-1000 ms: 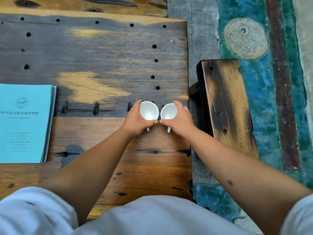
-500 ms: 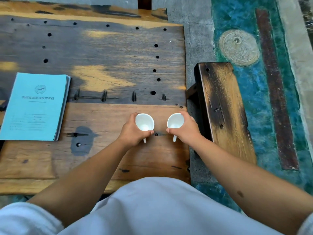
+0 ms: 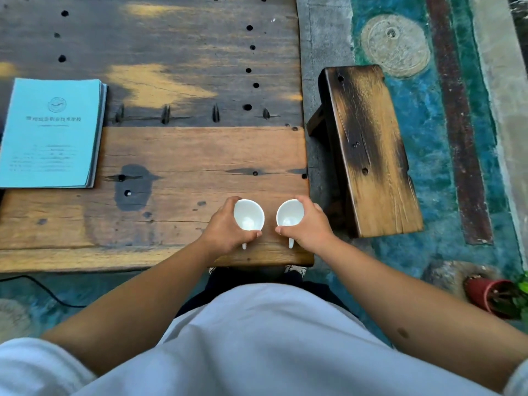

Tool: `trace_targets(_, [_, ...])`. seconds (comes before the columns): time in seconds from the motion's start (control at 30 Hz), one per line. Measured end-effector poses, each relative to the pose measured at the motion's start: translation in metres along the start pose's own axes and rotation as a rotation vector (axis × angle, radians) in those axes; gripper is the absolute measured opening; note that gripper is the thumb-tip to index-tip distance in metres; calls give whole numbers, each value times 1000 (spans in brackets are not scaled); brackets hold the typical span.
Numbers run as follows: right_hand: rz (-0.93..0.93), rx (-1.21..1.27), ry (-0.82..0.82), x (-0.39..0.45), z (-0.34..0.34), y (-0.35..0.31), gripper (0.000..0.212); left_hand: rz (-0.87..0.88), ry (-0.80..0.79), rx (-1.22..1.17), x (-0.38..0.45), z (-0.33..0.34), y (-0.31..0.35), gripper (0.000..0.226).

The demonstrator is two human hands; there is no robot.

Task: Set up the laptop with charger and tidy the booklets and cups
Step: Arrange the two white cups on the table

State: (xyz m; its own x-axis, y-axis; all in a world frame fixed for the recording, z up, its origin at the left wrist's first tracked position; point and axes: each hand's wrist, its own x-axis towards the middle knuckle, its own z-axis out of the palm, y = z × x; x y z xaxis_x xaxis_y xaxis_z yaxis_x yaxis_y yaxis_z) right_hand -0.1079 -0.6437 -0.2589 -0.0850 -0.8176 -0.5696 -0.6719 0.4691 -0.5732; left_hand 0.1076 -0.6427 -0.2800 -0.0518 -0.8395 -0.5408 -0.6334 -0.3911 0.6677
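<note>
Fingers (image 3: pixel 258 233) of the left hand (image 3: pixel 225 230) wrapped around the left cup (image 3: pixel 248 214), thumb across its near side; fingers (image 3: pixel 278 230) of the right hand (image 3: pixel 310 227) clamped the same way on the right cup (image 3: pixel 289 213). Both cups white, upright, mouths open to the camera, side by side with a narrow gap between, not touching. Handles pointing back toward the body, poking out below each thumb. Standing or hovering just above the counter (image 3: pixel 177 155) near its front right corner; contact with the wood not clear from above. Each cup already in its own hand, so neither hand nearer than the other. Stack of blue booklets (image 3: pixel 51 132) well apart to the left, at the counter's left edge, long axis running away from the body. Small wooden stool (image 3: pixel 368 150) just beside the counter on the right. No laptop or charger in view; only a dark cable (image 3: pixel 37 284) on the floor below the counter's front edge. Probably the placing of the cups as a neat pair.
</note>
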Motion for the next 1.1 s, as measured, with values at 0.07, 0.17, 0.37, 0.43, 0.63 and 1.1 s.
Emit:
trace_targets(0.07, [8, -9, -7, -7, 5, 8, 90, 14, -9, 10, -8, 7, -4, 90])
trace_targets(0.17, [-13, -15, -31, -14, 13, 17, 93, 32, -26, 18, -16, 15, -7, 91])
trace_targets(0.37, [-49, -50, -34, -15, 23, 19, 94, 68, -31, 15, -18, 21, -2, 92])
trace_targets(0.43, [-64, -43, -36, -13, 22, 19, 93, 66, -32, 11, -17, 22, -3, 94])
trace_targets(0.63, [-98, -65, -74, -7, 19, 19, 97, 38, -35, 15, -14, 23, -4, 101])
trace_targets(1.1, [-134, -244, -126, -14, 7, 15, 112, 131, -34, 460, -18, 14, 2, 125])
